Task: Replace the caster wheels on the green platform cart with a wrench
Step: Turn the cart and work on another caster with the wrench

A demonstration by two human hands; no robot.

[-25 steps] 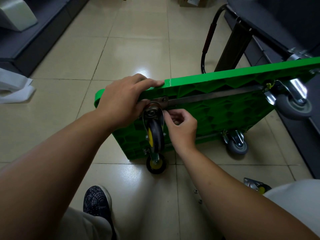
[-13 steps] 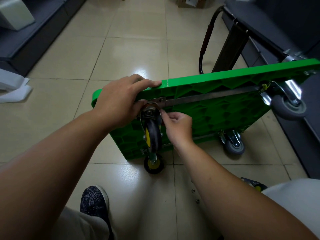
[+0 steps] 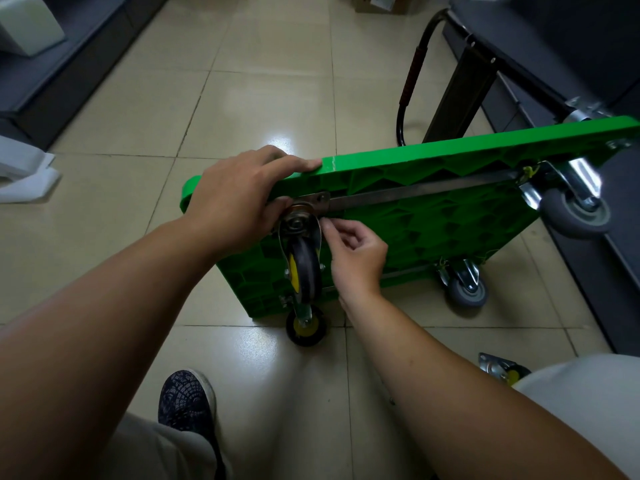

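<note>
Little has moved: right hand (image 3: 356,258) pinches the black-and-yellow caster wheel (image 3: 304,271) at its mount; left hand (image 3: 239,199) clamps the upended green plastic platform cart (image 3: 433,216) steady.

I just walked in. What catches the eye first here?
A bright green cart stands on its edge on the tiled floor, mid-frame. The left hand grips its top edge while the right hand pinches at the top of a black-and-yellow caster near the middle; two grey casters sit at the right.
</note>
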